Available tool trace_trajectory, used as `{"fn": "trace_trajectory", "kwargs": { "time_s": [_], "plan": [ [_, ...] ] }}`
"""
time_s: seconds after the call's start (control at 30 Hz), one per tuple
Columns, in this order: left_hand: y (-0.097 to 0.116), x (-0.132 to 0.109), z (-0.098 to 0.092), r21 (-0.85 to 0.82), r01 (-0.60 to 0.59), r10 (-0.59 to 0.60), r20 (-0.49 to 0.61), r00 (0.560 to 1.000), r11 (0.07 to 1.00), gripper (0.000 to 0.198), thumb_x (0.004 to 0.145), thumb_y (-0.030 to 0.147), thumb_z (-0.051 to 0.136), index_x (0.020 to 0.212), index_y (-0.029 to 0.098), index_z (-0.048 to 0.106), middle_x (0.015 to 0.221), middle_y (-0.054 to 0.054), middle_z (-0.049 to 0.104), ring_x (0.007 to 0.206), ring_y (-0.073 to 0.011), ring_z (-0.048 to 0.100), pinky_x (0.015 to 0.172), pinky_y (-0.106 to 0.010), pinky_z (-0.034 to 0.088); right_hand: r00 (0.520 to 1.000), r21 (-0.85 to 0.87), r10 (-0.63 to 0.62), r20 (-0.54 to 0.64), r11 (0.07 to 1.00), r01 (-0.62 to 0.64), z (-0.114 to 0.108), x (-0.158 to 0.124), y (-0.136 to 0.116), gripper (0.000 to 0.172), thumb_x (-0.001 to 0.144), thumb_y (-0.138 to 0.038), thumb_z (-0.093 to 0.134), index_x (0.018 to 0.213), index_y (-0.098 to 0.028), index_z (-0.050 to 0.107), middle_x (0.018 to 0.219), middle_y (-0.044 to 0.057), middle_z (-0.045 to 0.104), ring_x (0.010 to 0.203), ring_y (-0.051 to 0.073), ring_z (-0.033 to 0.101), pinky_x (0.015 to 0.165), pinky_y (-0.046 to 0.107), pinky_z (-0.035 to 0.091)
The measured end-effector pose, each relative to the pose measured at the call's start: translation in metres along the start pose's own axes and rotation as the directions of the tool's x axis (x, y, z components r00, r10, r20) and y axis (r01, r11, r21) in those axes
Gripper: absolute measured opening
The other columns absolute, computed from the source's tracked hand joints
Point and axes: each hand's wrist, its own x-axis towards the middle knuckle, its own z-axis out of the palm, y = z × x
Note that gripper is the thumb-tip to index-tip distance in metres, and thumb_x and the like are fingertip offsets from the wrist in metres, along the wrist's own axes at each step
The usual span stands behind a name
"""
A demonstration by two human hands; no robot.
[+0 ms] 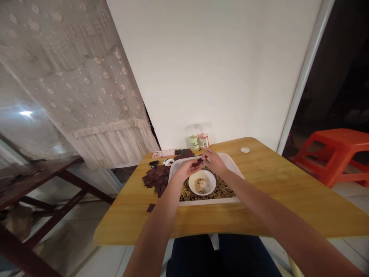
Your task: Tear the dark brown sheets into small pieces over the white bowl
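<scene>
Two hands meet just above the middle of the frame, over a white tray point(234, 164). A small dark brown packet point(198, 162) is held between them: the left hand point(186, 168) is closed on its near end, and the right hand point(215, 161) is pinched on its far end with fingertips drawn together. Below them a white bowl point(212, 180) of pale beans is set among mixed beans point(223, 190) in the tray. A pile of similar dark packets point(157, 177) is spread left of the tray on the wooden table point(273, 188). Two bottles point(198, 141) are stood behind.
</scene>
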Motion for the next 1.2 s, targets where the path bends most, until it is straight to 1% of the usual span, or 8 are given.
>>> {"fn": "trace_trajectory", "kwargs": {
  "time_s": [0.1, 0.3, 0.47, 0.53, 0.73, 0.93, 1.1, 1.2],
  "plan": [
    [0.0001, -0.0001, -0.0006, -0.003, 0.012, -0.012, -0.001, 1.000, 1.000, 0.007, 0.075, 0.011, 0.055, 0.080, 0.009, 0.060, 0.078, -0.010, 0.068, 0.076, -0.0177, 0.067, 0.081, -0.030, 0.050, 0.999, -0.017, 0.030, -0.023, 0.999, -0.030, -0.0013, 0.0002, 0.0012, 0.016, 0.072, -0.006, 0.040, 0.065, -0.020, 0.040, 0.073, 0.002, 0.044, 0.067, 0.015, 0.044, 0.062, 0.026, 0.036],
    [0.0019, -0.0039, 0.0036, -0.043, -0.006, 0.005, -0.021, 1.000, 0.999, 0.009, 0.076, 0.007, 0.052, 0.074, 0.011, 0.060, 0.069, -0.007, 0.067, 0.067, -0.0141, 0.066, 0.075, -0.026, 0.052, 0.993, 0.002, -0.059, 0.099, 0.998, 0.059, 0.0029, -0.0026, -0.0044, 0.016, 0.072, -0.004, 0.039, 0.066, -0.019, 0.041, 0.075, 0.002, 0.044, 0.068, 0.014, 0.045, 0.062, 0.024, 0.035],
    [0.0038, -0.0071, 0.0049, -0.006, 0.013, -0.013, -0.018, 1.000, 1.000, 0.014, 0.078, 0.007, 0.047, 0.078, 0.009, 0.061, 0.071, -0.009, 0.068, 0.067, -0.0143, 0.066, 0.077, -0.027, 0.052, 1.000, -0.025, 0.007, -0.001, 1.000, -0.007, -0.0013, -0.0015, 0.0006, 0.016, 0.070, -0.004, 0.039, 0.066, -0.019, 0.041, 0.075, 0.002, 0.044, 0.068, 0.015, 0.044, 0.062, 0.025, 0.036],
    [0.0037, -0.0070, 0.0044, 0.005, 0.015, -0.015, -0.015, 1.000, 1.000, 0.014, 0.079, 0.007, 0.047, 0.080, 0.009, 0.061, 0.073, -0.010, 0.068, 0.069, -0.0154, 0.067, 0.079, -0.029, 0.051, 1.000, -0.025, 0.006, -0.017, 1.000, -0.006, -0.0012, -0.0009, 0.0022, 0.016, 0.071, -0.005, 0.039, 0.066, -0.019, 0.041, 0.074, 0.002, 0.044, 0.068, 0.015, 0.045, 0.062, 0.025, 0.036],
    [0.0028, -0.0060, 0.0045, -0.020, 0.004, -0.004, -0.004, 1.000, 1.000, 0.013, 0.078, 0.006, 0.047, 0.074, 0.009, 0.060, 0.072, -0.008, 0.068, 0.068, -0.0150, 0.067, 0.080, -0.029, 0.050, 0.998, -0.009, -0.039, 0.043, 0.999, 0.040, 0.0035, -0.0007, 0.0002, 0.015, 0.076, -0.009, 0.041, 0.066, -0.019, 0.041, 0.074, 0.002, 0.043, 0.067, 0.013, 0.043, 0.061, 0.024, 0.035],
    [0.0029, -0.0052, 0.0035, 0.006, 0.021, -0.021, -0.003, 1.000, 1.000, 0.012, 0.077, 0.008, 0.049, 0.081, 0.009, 0.061, 0.073, -0.009, 0.068, 0.070, -0.0153, 0.067, 0.079, -0.028, 0.051, 0.999, -0.016, 0.009, -0.034, 1.000, -0.010, -0.0008, 0.0006, 0.0019, 0.016, 0.074, -0.007, 0.040, 0.064, -0.019, 0.040, 0.072, 0.002, 0.043, 0.068, 0.014, 0.044, 0.062, 0.024, 0.035],
    [0.0022, -0.0041, 0.0029, -0.013, 0.005, -0.005, -0.010, 1.000, 1.000, 0.010, 0.075, 0.007, 0.051, 0.077, 0.010, 0.060, 0.075, -0.009, 0.068, 0.073, -0.0161, 0.066, 0.079, -0.029, 0.051, 0.998, 0.016, -0.057, 0.033, 0.998, 0.057, 0.0034, 0.0003, -0.0002, 0.015, 0.075, -0.008, 0.041, 0.066, -0.019, 0.041, 0.073, 0.001, 0.043, 0.068, 0.013, 0.044, 0.062, 0.024, 0.036],
    [0.0028, -0.0044, 0.0034, 0.005, 0.023, -0.023, -0.007, 1.000, 1.000, 0.010, 0.075, 0.008, 0.051, 0.079, 0.009, 0.061, 0.076, -0.010, 0.068, 0.075, -0.0170, 0.066, 0.080, -0.029, 0.051, 0.999, 0.005, -0.032, 0.006, 0.999, 0.032, 0.0017, 0.0012, 0.0012, 0.016, 0.074, -0.006, 0.040, 0.064, -0.019, 0.040, 0.073, 0.002, 0.043, 0.067, 0.014, 0.043, 0.061, 0.024, 0.035]
  ]
}}
